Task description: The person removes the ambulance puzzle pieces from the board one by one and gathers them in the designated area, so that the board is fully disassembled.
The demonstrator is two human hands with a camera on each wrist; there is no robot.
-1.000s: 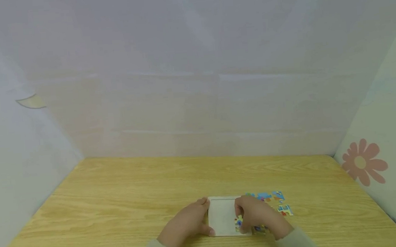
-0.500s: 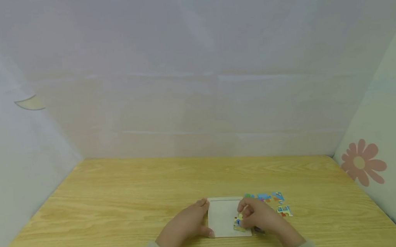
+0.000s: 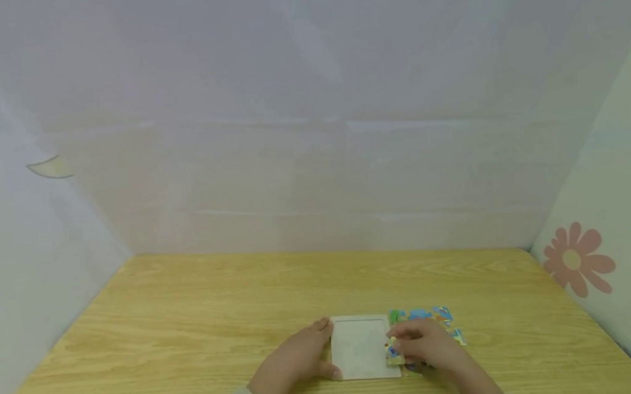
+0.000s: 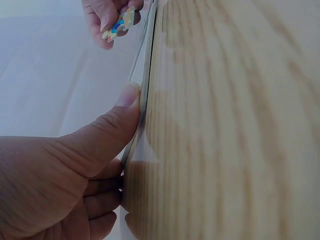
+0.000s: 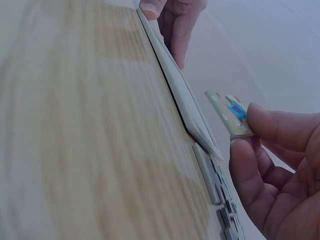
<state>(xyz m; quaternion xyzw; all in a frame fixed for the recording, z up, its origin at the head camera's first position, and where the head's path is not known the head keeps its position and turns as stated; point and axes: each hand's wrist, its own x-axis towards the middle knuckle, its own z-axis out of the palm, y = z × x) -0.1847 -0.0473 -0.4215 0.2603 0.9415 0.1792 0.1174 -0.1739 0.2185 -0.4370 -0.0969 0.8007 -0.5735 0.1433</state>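
Observation:
A white puzzle tray (image 3: pixel 359 349) with a raised rim lies flat on the wooden table, its inside bare. My left hand (image 3: pixel 298 357) holds the tray's left side, thumb at the near corner and fingers at the far one. In the left wrist view the thumb (image 4: pixel 112 122) presses the tray's edge. Above the tray's right rim, my right hand (image 3: pixel 430 347) pinches a jigsaw piece (image 5: pixel 231 112) between thumb and fingers. This piece is yellowish with a blue spot, and the right wrist view shows it raised clear of the tray.
Several loose jigsaw pieces (image 3: pixel 420 313) in blue, green and orange lie right of the tray, partly hidden under my right hand. Wooden tabletop (image 3: pixel 202 311) surrounds them. Pale cloth walls (image 3: pixel 312 160) enclose the table at the back and sides.
The jigsaw piece has come up out of the tray's near right corner, tilting first, and moved right in my right hand's pinch. My left hand has stayed on the tray.

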